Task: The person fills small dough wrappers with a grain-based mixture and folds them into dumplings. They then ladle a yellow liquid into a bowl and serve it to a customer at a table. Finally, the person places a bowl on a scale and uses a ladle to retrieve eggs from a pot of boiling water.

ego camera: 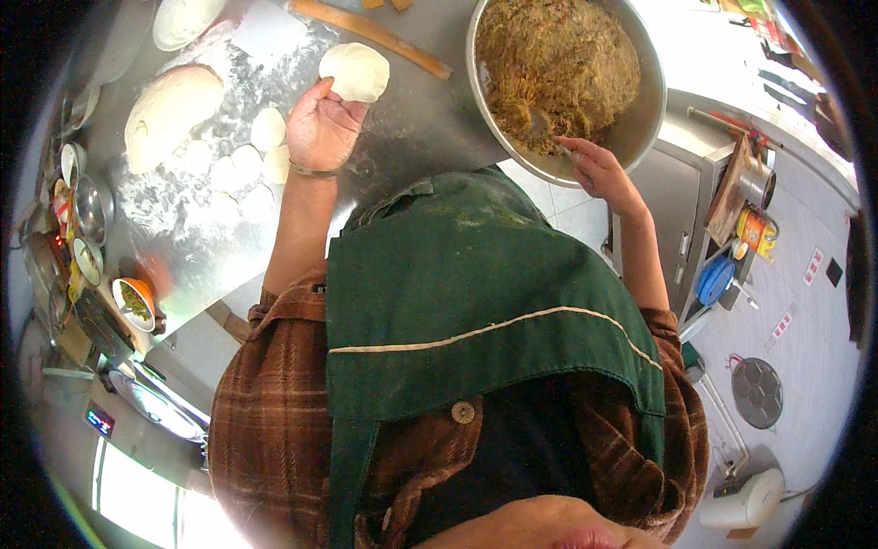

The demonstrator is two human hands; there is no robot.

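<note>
A flat round dough wrapper [355, 71] rests on the fingers of my left hand [325, 130], held palm up with the thumb on its edge, above the steel table. My right hand [601, 171] grips the handle of a metal spoon [542, 125], whose head is in a brown chopped filling [562, 62] inside a large metal bowl [656, 103]. Left of my left hand, several small dough pieces [267, 129] lie on the floured tabletop beside a large lump of dough [171, 113].
A wooden rolling pin [374, 33] lies beyond my left hand. A bowl of white flour [182, 20] stands at the far left. Small bowls and an orange bowl of green food [134, 304] line the left side. A steel cabinet [658, 206] stands right of my right hand.
</note>
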